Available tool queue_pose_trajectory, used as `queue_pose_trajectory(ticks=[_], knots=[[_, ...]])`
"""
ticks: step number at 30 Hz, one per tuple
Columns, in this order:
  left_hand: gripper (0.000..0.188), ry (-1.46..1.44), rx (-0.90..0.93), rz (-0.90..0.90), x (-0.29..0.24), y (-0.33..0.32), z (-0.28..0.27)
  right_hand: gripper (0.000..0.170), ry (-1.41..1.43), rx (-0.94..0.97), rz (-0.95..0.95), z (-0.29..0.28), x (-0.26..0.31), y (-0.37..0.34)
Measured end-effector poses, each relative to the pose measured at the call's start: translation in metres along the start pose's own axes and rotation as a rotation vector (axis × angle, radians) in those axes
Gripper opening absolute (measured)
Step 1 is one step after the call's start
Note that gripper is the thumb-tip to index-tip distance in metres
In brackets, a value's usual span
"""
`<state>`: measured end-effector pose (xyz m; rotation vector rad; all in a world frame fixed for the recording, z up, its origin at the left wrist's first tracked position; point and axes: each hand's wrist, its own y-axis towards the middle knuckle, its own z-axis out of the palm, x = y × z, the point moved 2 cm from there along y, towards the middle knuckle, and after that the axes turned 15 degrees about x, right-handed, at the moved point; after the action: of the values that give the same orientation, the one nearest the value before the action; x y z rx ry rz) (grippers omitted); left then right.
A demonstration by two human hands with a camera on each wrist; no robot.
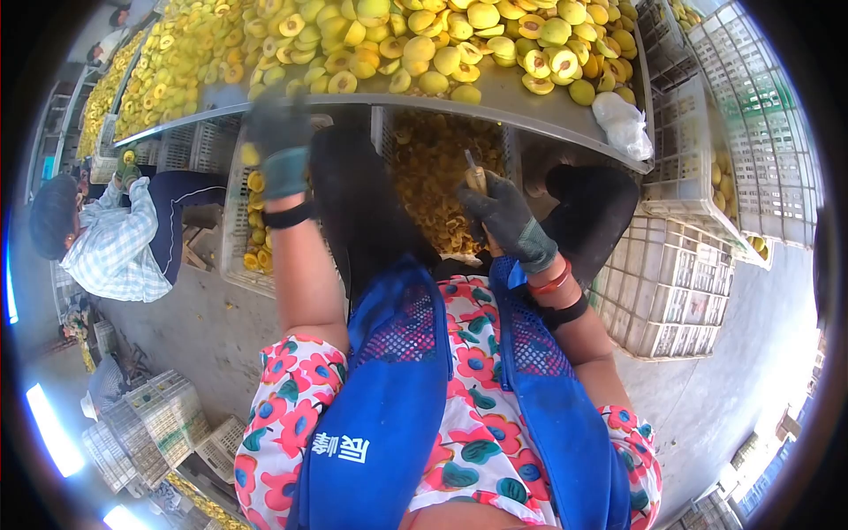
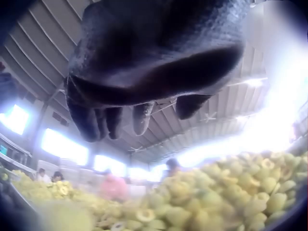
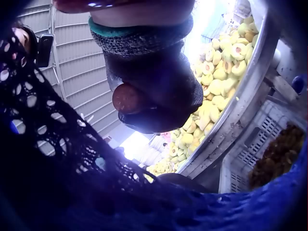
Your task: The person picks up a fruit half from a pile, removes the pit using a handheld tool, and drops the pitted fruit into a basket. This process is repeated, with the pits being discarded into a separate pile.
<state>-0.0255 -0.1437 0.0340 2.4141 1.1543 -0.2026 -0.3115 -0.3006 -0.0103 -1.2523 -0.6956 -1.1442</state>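
Note:
My left hand (image 1: 281,146), in a dark glove with a green cuff, is motion-blurred at the table's front edge, over a crate (image 1: 231,234) of yellow fruit halves (image 1: 256,231). In the left wrist view its gloved fingers (image 2: 142,118) hang loosely apart, and no fruit shows between them. A blurred yellow fruit piece (image 1: 250,155) appears beside this hand. My right hand (image 1: 508,216), gloved too, grips a small pitting tool (image 1: 477,177) with a wooden handle and a thin metal tip. The handle's round end (image 3: 129,98) pokes out of the fist in the right wrist view.
A metal table (image 1: 344,104) ahead bears a heap of halved yellow fruit (image 1: 424,53). Below it, a crate (image 1: 382,132) holds brownish scraps (image 1: 442,185). White crates (image 1: 667,287) stand at right, a plastic bag (image 1: 623,124) on the table's corner. Another person (image 1: 119,234) sits at left.

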Motion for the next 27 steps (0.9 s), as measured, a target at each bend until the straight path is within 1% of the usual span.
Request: queue_pose_trajectory(ticks=[2,4,6,8,9,11,13,15,17,20,23,24,27], knots=[[0.047,-0.162,0.124,0.134,-0.042,0.005,0.037,0.017,-0.008,0.009,0.000,0.004,0.000,0.001],[0.048,-0.048,0.489,0.027,-0.077,0.026,0.087,0.017,-0.017,0.013,-0.004,0.007,-0.001,0.000],[0.053,0.142,0.757,0.020,-0.109,0.038,0.123,0.018,-0.026,0.015,-0.018,0.005,-0.005,0.000],[0.054,0.214,0.818,0.033,-0.115,0.042,0.171,0.018,-0.058,0.003,0.021,0.004,-0.009,-0.002],[0.054,0.251,0.849,0.039,-0.120,0.043,0.182,0.018,-0.072,-0.003,0.041,0.002,-0.011,-0.002],[0.053,0.244,0.818,0.017,-0.123,0.048,0.199,0.019,-0.097,-0.003,0.028,-0.002,-0.014,-0.004],[0.053,0.229,0.788,0.014,-0.125,0.049,0.200,0.019,-0.148,-0.011,0.007,-0.003,-0.017,-0.004],[0.057,0.206,0.809,-0.026,-0.127,0.052,0.195,0.020,-0.236,-0.024,-0.022,-0.005,-0.017,-0.003],[0.058,0.196,0.824,-0.054,-0.132,0.052,0.184,0.020,-0.183,-0.034,0.011,-0.001,-0.014,-0.003],[0.061,0.130,0.781,0.004,-0.130,0.051,0.180,0.020,-0.180,-0.026,0.027,-0.002,-0.010,-0.007],[0.057,-0.147,0.542,-0.031,-0.111,0.048,0.185,0.018,-0.134,-0.022,0.015,-0.009,-0.010,-0.009],[0.055,-0.373,0.589,0.002,-0.114,0.046,0.163,0.018,-0.101,-0.021,0.016,-0.009,-0.012,-0.011],[0.056,-1.226,0.806,-0.018,-0.107,0.042,0.148,0.015,-0.045,-0.046,-0.064,-0.012,-0.005,-0.013]])
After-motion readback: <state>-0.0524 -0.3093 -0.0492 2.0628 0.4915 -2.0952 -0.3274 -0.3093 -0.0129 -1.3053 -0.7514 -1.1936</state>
